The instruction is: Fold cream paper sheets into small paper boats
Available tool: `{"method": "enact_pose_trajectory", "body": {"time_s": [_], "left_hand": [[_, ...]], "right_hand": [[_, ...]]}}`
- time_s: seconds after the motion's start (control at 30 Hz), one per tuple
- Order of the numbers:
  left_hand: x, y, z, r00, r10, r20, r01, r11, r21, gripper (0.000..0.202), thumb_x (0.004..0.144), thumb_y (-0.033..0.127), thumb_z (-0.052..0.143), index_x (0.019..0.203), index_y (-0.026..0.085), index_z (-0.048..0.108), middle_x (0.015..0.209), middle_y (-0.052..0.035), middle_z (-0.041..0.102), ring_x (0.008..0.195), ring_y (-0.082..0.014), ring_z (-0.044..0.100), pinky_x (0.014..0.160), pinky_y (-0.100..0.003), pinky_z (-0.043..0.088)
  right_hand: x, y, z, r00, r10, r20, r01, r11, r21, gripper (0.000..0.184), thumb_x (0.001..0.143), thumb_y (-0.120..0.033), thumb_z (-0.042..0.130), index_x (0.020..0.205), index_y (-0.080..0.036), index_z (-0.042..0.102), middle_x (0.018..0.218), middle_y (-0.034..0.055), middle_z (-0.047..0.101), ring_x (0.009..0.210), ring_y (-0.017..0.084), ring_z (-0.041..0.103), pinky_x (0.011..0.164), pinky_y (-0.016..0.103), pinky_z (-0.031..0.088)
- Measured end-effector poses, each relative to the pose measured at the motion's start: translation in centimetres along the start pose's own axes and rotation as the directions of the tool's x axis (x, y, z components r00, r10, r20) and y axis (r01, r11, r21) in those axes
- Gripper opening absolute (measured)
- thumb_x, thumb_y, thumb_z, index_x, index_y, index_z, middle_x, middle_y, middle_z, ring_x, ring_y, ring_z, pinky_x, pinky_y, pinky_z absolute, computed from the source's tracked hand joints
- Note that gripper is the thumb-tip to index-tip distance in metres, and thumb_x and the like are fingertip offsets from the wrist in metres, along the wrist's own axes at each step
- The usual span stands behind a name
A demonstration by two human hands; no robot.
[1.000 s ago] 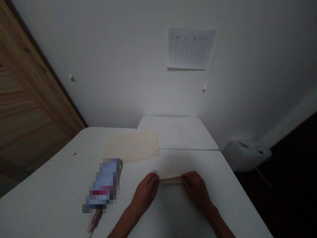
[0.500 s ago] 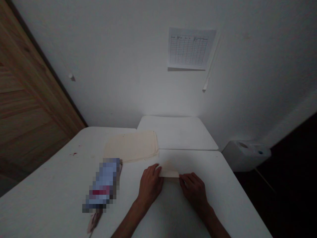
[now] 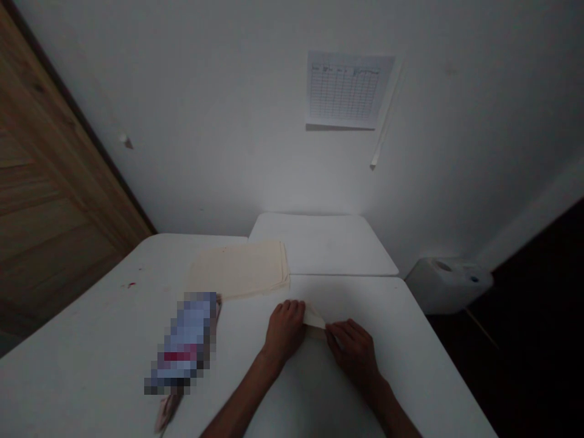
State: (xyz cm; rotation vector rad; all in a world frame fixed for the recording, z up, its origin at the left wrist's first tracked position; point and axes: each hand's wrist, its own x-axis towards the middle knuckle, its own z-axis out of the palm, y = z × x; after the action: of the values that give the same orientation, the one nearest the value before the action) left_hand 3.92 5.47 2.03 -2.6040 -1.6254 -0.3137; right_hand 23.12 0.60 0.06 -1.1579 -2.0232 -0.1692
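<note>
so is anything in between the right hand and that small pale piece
Nothing visible: the right hand holds the right end of the pale piece, and the left hand is at its other end. The pale sheets and blurred bundle lie off to the left.

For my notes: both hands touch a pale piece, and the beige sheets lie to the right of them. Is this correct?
No: in the head view, the beige sheets lie to the left. The left hand and right hand touch the pale piece.
</note>
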Motion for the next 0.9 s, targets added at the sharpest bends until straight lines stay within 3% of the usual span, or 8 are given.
{"method": "enact_pose_trajectory", "body": {"time_s": [0.33,0.53,0.67,0.77,0.83,0.9], "left_hand": [[0.9,0.2,-0.2,1.0,0.013,0.027,-0.013,1.0,0.021,0.025,0.083,0.006,0.052,0.105,0.014,0.06,0.097,-0.0114,0.064,0.091,-0.0245,0.059,0.08,-0.036,0.045],[0.8,0.3,-0.4,1.0,-0.011,0.027,0.011,1.0,-0.003,0.032,0.078,0.006,0.055,0.107,0.015,0.06,0.098,-0.0101,0.065,0.093,-0.0248,0.06,0.08,-0.036,0.046],[-0.5,0.0,-0.9,0.996,-0.059,-0.073,0.052,0.994,-0.098,0.041,0.077,0.014,0.061,0.117,0.019,0.055,0.113,-0.0099,0.063,0.102,-0.0262,0.057,0.089,-0.039,0.044],[-2.0,-0.5,-1.2,0.957,-0.138,-0.253,0.076,0.968,-0.241,0.04,0.084,0.027,0.059,0.121,0.018,0.051,0.118,-0.0119,0.06,0.105,-0.0277,0.056,0.091,-0.042,0.046],[-2.9,-1.0,-1.1,0.897,-0.235,-0.375,0.105,0.936,-0.335,0.039,0.086,0.034,0.057,0.121,0.017,0.051,0.118,-0.0133,0.059,0.107,-0.0286,0.056,0.091,-0.044,0.047],[-3.3,-1.3,-0.7,0.841,-0.346,-0.416,0.138,0.881,-0.453,0.037,0.087,0.038,0.056,0.117,0.017,0.054,0.111,-0.013,0.062,0.1,-0.0275,0.06,0.085,-0.043,0.05]], "right_hand": [[0.0,-0.2,-0.1,1.0,-0.014,-0.004,0.014,1.0,0.02,0.014,0.089,-0.016,0.056,0.093,-0.022,0.068,0.081,0.0038,0.07,0.071,0.016,0.063,0.072,0.029,0.051],[-0.1,0.0,0.0,1.0,-0.004,-0.028,0.004,1.0,0.002,0.014,0.089,-0.016,0.056,0.092,-0.022,0.067,0.08,0.0038,0.071,0.071,0.017,0.064,0.075,0.032,0.05],[-0.2,0.2,0.0,0.992,0.088,-0.096,-0.091,0.995,-0.031,0.013,0.089,-0.016,0.056,0.088,-0.021,0.067,0.077,0.0042,0.07,0.072,0.017,0.064,0.076,0.033,0.05],[-0.1,0.4,-0.1,0.975,0.151,-0.164,-0.159,0.987,-0.038,0.012,0.089,-0.017,0.055,0.088,-0.02,0.067,0.076,0.0049,0.07,0.07,0.018,0.064,0.071,0.032,0.05],[-0.1,0.6,-0.1,0.963,0.177,-0.203,-0.188,0.981,-0.037,0.013,0.089,-0.018,0.055,0.089,-0.02,0.067,0.075,0.005,0.07,0.067,0.017,0.063,0.068,0.031,0.05],[0.0,0.6,-0.2,0.956,0.192,-0.222,-0.202,0.979,-0.024,0.013,0.089,-0.02,0.055,0.088,-0.019,0.068,0.073,0.0046,0.069,0.065,0.016,0.063,0.065,0.03,0.05]]}}
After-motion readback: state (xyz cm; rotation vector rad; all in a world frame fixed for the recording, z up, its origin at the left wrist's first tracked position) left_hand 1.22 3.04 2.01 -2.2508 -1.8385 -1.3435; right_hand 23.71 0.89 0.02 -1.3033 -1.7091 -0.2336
